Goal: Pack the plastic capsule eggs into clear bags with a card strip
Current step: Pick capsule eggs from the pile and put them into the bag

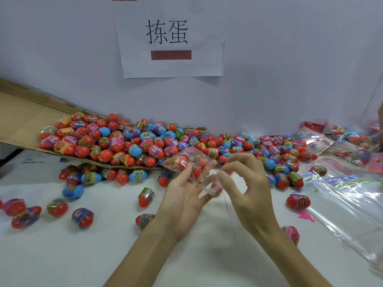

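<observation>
Forearms reach in from the near edge and meet over the white desk (62,255), and between them, held up just in front of the cardboard, is a small clear bag (194,152) with a few capsule eggs (181,161) in its belly. The left hand (182,195) has it from underneath, fingers mostly straight and fanned with the film caught between them; its thumb is hidden, so I can't say how firm that hold is. The right hand (246,183) pinches the loose film at the bag's mouth between thumb and forefinger, its other fingers curled. It looks to me like the mouth is being straightened for closing; whether a card strip is inside I can't make out. Done well, I'd think, the eggs stay low and away from the mouth, the film gets drawn flat and taut so both edges line up, and the pinch sits close to the rim, since thin film slips and creases and round eggs will roll out if the bag tips. Beyond the hands a heap of eggs (128,141), red, blue and banded with labels, spills off a tilted cardboard sheet (20,121) onto the desk, with strays scattered to the left and front. To the right lies a stack of empty bags (348,204), and behind it filled bags (352,137). A paper sign (172,65) with two printed characters hangs on the pale wall.
</observation>
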`<state>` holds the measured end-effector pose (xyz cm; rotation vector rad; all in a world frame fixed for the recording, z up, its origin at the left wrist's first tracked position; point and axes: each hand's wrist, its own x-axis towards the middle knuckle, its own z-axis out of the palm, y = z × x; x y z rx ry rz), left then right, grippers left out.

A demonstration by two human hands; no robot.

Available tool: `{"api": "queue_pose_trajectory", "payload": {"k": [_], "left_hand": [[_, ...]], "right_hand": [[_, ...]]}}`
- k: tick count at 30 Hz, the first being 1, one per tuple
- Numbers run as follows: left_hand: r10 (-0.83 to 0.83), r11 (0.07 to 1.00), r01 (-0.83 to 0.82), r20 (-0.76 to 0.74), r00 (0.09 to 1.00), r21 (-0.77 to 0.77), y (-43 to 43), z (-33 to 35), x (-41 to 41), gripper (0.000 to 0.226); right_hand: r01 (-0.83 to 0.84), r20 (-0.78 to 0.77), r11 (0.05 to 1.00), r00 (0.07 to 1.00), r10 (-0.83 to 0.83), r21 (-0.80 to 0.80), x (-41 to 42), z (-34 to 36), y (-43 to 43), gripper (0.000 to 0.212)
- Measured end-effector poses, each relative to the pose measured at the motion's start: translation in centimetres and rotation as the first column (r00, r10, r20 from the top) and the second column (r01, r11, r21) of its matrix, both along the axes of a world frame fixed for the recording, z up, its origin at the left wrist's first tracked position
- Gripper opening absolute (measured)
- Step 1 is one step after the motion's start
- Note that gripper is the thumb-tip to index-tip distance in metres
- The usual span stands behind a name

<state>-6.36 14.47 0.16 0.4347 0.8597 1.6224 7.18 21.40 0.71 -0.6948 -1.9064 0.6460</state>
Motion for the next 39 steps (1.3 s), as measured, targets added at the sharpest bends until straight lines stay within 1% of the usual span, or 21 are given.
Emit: {"api": "queue_pose_trajectory", "payload": {"k": [3,6,9,12,15,18,20,21,23,25,28,32,35,37,39], "left_hand": [[-0.007,1.0,0.007,0.011,1.0,0.0,-0.1,0.1,0.4,0.053],[-0.022,1.0,0.023,0.011,1.0,-0.017,-0.2,-0.2,0.8,0.056],[-0.036,0.999,0.036,0.003,0.999,-0.008,-0.1,-0.5,1.1,0.056],[-0.044,0.999,0.044,0.005,0.999,0.018,0.0,-0.8,1.2,0.058],[-0.039,0.999,0.04,-0.036,0.999,0.022,0.1,-1.2,1.4,0.058],[-0.025,0.998,0.029,-0.064,0.998,0.063,0.1,-1.4,1.4,0.049],[0.007,0.995,-0.004,-0.031,0.999,0.099,0.0,-1.2,1.0,0.041],[0.026,0.993,-0.026,0.002,1.0,0.116,-0.1,-1.0,0.6,0.041],[0.054,0.987,-0.062,0.053,0.997,0.149,-0.3,-0.6,-0.1,0.051],[0.07,0.985,-0.084,0.092,0.993,0.15,-0.5,-0.5,-0.6,0.063],[0.051,0.988,-0.073,0.156,0.986,0.137,-0.5,-0.4,-0.6,0.068],[0.006,0.99,-0.035,0.204,0.979,0.137,-0.7,-0.4,-0.6,0.077],[-0.052,0.993,0.034,0.158,0.986,0.112,-0.8,-0.1,-0.8,0.083],[-0.089,0.993,0.081,0.083,0.993,0.09,-0.8,0.0,-0.8,0.08],[-0.094,0.992,0.094,-0.006,0.996,0.082,-0.7,0.0,-0.6,0.071]], "right_hand": [[0.011,0.1,0.996,0.995,-0.019,0.085,-0.3,-0.4,-0.5,0.026],[0.054,0.176,0.989,0.981,-0.078,0.138,-0.7,-0.8,-0.8,0.03],[0.08,0.182,0.985,0.977,-0.108,0.153,-0.8,-0.9,-0.8,0.031],[0.09,0.171,0.984,0.978,-0.116,0.154,-0.9,-0.9,-0.8,0.026],[0.102,0.117,0.987,0.986,-0.117,0.124,-1.0,-0.8,-1.0,0.015],[0.102,0.061,0.989,0.992,-0.108,0.105,-0.8,-0.5,-1.1,0.007],[0.11,0.019,0.992,0.994,-0.112,0.06,-0.5,-0.1,-0.9,0.004],[0.117,-0.002,0.992,0.993,-0.118,0.035,-0.3,0.1,-0.8,0.009],[0.128,-0.046,0.992,0.991,-0.128,-0.012,0.1,0.5,-0.3,0.017],[0.129,-0.079,0.99,0.988,-0.133,-0.052,0.5,0.9,0.0,0.019],[0.11,-0.11,0.991,0.987,-0.117,-0.073,0.7,1.2,0.3,0.021],[0.107,-0.169,0.989,0.978,-0.123,-0.097,1.1,1.6,0.9,0.026],[0.076,-0.263,0.99,0.959,-0.104,-0.116,1.6,1.7,1.5,0.031],[0.07,-0.296,0.989,0.949,-0.107,-0.134,1.8,1.6,1.9,0.033],[0.043,-0.337,0.983,0.936,-0.101,-0.176,1.9,1.7,2.2,0.028]]}}
